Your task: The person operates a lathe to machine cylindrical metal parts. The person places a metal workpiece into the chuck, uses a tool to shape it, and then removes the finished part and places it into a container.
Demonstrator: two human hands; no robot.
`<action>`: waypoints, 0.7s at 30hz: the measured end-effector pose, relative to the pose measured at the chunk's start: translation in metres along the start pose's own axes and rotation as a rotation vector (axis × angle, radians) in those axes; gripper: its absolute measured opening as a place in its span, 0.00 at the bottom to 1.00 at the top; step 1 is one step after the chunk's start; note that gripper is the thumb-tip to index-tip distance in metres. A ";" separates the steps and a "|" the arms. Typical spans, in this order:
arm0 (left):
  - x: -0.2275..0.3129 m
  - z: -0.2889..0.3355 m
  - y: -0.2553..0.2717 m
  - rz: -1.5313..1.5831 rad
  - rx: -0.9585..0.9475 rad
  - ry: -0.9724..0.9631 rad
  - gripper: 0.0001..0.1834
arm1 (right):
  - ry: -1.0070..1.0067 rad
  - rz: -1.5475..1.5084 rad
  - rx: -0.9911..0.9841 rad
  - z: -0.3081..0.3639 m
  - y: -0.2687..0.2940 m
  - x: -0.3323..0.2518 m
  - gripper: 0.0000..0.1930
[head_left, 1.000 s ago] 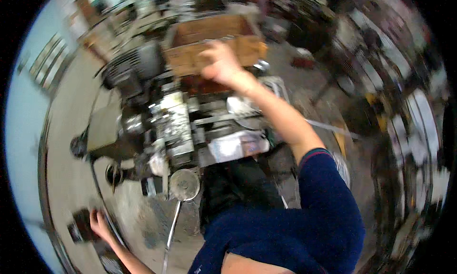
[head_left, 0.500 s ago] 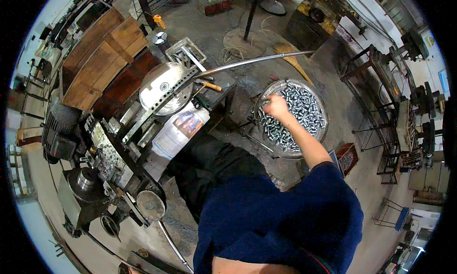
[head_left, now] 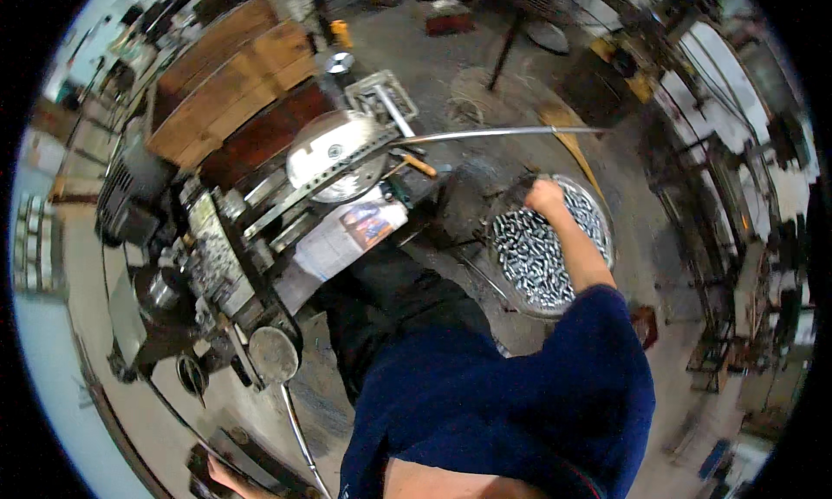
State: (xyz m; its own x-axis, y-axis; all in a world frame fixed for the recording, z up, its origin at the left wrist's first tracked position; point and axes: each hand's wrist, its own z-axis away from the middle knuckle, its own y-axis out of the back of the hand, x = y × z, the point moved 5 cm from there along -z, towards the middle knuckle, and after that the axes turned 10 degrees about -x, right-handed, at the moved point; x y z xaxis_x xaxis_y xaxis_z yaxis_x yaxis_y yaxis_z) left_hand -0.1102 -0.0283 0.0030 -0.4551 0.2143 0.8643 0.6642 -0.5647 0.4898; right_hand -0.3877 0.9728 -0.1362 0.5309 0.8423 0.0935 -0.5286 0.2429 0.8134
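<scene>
Right hand (head_left: 546,196): the fingers are curled inward into a loose fist, knuckles up; motion blur hides whether anything sits inside them, so what they hold cannot be told. The hand hangs over the far rim of a round metal basin (head_left: 604,230), which lies on the workshop floor to the person's right. The basin is filled with small shiny metal pieces (head_left: 533,256), heaped across its whole width; the hand is at or just above the top of the heap. The bare forearm runs back from the basin to a dark blue sleeve (head_left: 598,343).

Left hand (head_left: 224,475): only part shows at the lower edge of the view, low and far to the person's left. The fingers lie against a dark object (head_left: 201,461); their spread cannot be told.

Surroundings: a machine (head_left: 217,256) stands to the left of the person, with a round metal disc (head_left: 334,152) at its near end. A long thin metal rod (head_left: 503,132) runs from the disc to the right, passing beyond the basin. A printed sheet (head_left: 347,235) lies on the machine just below the disc. Wooden boards (head_left: 234,74) lie behind the machine.
</scene>
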 end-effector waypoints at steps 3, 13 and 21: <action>-0.002 -0.030 0.029 -0.372 -0.077 -0.293 0.18 | 0.221 -0.203 0.235 0.012 0.007 -0.007 0.20; 0.262 0.118 -0.226 -0.183 -0.523 -0.513 0.15 | 1.600 -0.494 0.248 0.288 0.075 -0.282 0.23; 0.270 0.163 -0.291 0.169 -0.808 -0.615 0.19 | 2.067 -0.270 0.239 0.433 0.089 -0.392 0.17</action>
State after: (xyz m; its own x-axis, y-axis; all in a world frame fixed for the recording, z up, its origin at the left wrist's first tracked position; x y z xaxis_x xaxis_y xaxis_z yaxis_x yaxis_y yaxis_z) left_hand -0.3298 0.3235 0.1125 0.1407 0.3253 0.9351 -0.0089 -0.9440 0.3297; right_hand -0.3564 0.4560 0.1481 -0.8656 0.0272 -0.5001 -0.4176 0.5119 0.7507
